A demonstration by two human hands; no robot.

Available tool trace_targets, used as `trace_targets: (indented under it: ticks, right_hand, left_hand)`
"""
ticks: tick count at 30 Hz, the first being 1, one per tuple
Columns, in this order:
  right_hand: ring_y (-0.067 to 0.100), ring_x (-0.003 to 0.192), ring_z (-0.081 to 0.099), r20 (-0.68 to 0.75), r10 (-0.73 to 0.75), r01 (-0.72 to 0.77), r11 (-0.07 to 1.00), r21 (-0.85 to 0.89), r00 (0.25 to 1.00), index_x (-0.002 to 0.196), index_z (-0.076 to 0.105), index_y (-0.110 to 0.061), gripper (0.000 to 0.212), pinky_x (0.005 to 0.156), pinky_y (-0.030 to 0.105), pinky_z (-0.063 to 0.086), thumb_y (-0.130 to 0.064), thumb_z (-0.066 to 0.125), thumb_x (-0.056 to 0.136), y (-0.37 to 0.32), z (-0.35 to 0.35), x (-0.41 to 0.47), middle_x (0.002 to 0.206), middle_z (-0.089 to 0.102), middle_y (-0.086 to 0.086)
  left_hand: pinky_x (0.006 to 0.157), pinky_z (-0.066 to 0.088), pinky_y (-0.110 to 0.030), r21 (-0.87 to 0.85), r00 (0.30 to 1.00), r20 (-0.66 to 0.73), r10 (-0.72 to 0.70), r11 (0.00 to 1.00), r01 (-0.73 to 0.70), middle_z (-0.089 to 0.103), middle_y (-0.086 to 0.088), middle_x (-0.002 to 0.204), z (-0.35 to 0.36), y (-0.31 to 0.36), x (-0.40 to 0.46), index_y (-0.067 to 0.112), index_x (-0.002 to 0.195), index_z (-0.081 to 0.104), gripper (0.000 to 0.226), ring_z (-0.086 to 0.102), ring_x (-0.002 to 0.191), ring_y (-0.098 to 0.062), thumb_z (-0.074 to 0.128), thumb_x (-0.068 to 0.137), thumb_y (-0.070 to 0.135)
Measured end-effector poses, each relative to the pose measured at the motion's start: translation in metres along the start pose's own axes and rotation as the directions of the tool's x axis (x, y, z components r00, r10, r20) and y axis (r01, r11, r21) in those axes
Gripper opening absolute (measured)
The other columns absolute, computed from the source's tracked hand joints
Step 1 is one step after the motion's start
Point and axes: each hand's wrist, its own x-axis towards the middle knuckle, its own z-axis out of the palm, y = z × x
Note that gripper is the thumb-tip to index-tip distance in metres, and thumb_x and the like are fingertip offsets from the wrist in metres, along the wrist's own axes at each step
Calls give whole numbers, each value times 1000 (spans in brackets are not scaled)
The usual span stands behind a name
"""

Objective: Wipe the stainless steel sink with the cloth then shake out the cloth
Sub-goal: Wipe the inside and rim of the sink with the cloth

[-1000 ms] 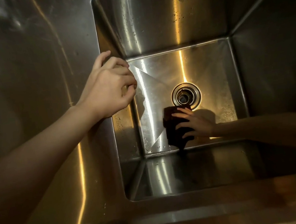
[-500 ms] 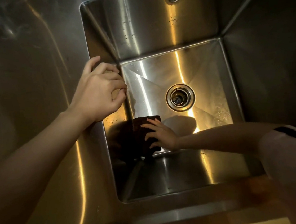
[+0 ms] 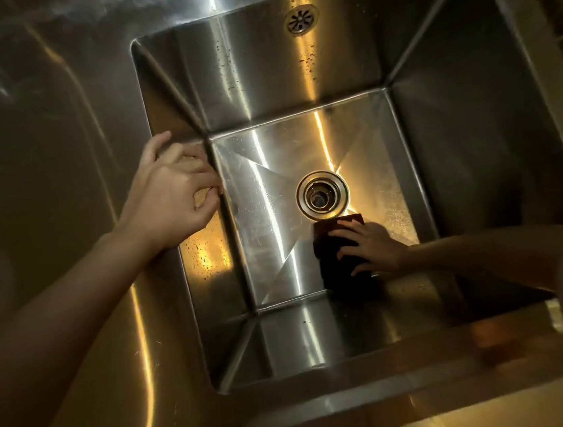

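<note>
While the left hand is resting with curled, empty fingers on the left rim of the sink, the right hand is pressing flat, spread fingers onto the dark cloth, which is lying on the sink floor just below the drain.

No text, label, brand, number or sign can be read anywhere; the sink filling the frame's centre shows only bare steel, glare and water spots.
</note>
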Motion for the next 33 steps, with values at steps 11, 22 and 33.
trace_targets:
  ticks: [11,22,33]
  right_hand:
    - [44,143,17,-52,-193,200,952,231,980,115,63,-21,41,113,62,14,-37,74,79,-78,20,125,150,36,14]
    - [42,141,26,-71,-160,169,973,158,985,115,61,-23,37,110,59,28,-38,70,83,-40,5,81,150,37,13]
    - [43,140,27,-105,-213,226,965,132,971,111,61,-23,39,110,61,22,-39,75,78,-36,28,73,147,42,13]
  left_hand:
    - [113,24,-52,3,1000,-7,-5,1000,5,72,6,86,2,-2,-1,17,83,76,27,56,106,-19,52,83,29]
    - [111,26,-55,-11,1000,-5,0,1000,0,71,5,83,1,0,0,17,81,77,26,60,103,-22,53,83,26]
    - [112,25,-53,-36,1000,-27,-8,999,7,69,6,78,1,-1,1,17,79,77,22,61,101,-22,55,83,23]
